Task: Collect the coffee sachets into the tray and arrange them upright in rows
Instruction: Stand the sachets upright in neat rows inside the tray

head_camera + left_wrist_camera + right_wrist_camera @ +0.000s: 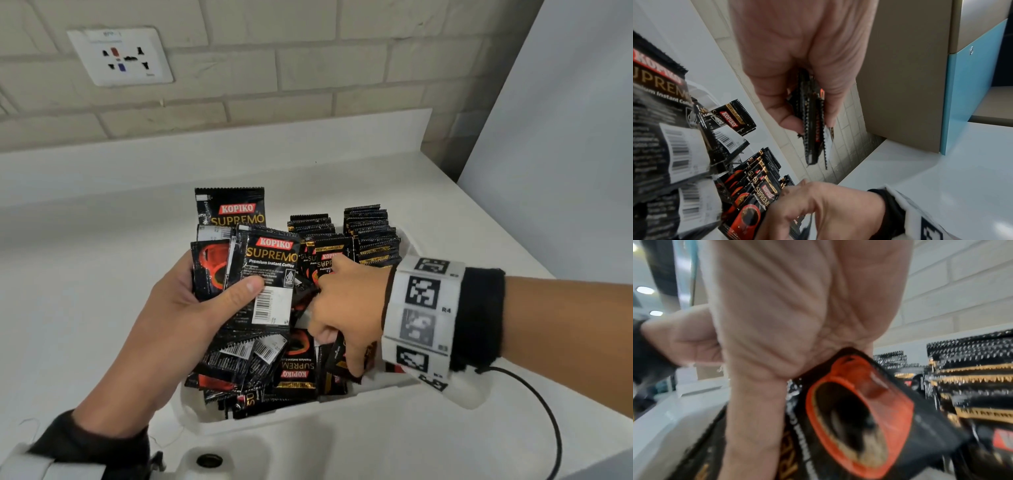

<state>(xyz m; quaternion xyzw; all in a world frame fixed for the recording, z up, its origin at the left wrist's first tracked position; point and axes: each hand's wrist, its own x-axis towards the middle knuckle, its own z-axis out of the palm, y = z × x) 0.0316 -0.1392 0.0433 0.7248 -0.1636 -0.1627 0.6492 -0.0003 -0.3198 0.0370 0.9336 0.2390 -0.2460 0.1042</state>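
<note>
Left hand (191,308) clutches a bunch of sachets (263,274) upright, frame centre; right hand (346,308) pinches a sachet (859,418) beside it, nearer the rows (370,233).

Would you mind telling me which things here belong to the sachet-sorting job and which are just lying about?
Part of the job:
- left hand gripping a bundle of sachets
- right hand reaching among the loose sachets
- upright rows at the far end
- white tray

Just there:
- wall socket
- white counter
- black cable
</note>
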